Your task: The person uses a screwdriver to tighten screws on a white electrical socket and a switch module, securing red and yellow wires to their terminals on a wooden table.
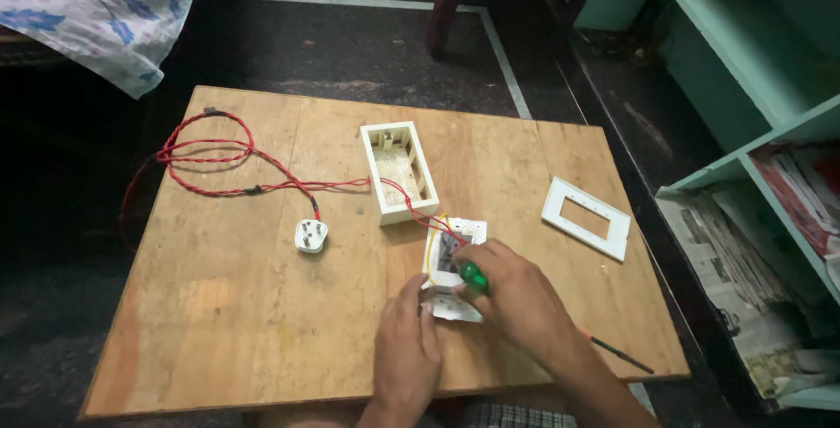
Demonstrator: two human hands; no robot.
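On the switch plate (pixel 452 257), fingers (pixel 490 263) curled round screwdriver (pixel 473 277).

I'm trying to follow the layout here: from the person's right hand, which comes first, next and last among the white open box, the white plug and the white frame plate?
From the right hand, in the head view:
1. White open box, just beyond the hand, up and left, mid-table.
2. White frame plate, to the right, near the table's right edge.
3. White plug, well to the left, at the end of the red wire.
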